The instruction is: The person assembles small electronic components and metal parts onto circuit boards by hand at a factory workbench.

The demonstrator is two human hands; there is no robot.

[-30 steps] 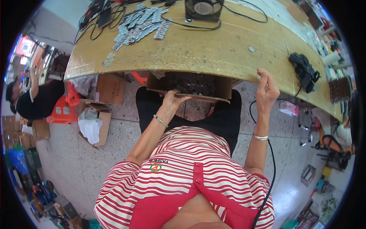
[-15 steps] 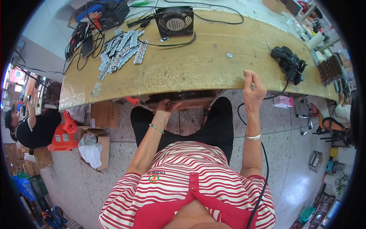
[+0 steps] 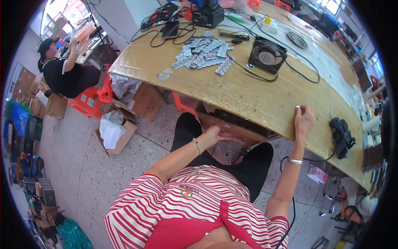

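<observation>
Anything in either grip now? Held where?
Right grip: apparently a small pale thing, pinched at the fingertips; too small to tell which part of it. Left grip: at the box; can't tell if it holds it.

Illumination: bright, diffuse indoor light; wide fisheye view.
Upper-left windows overexpose to near white. The tabletop shows sheen along its front edge; beneath, the cardboard box has a dark, shaded interior. Straight edges bow outward; detail softens toward a bluish-fringed rim and black vignette.
</observation>
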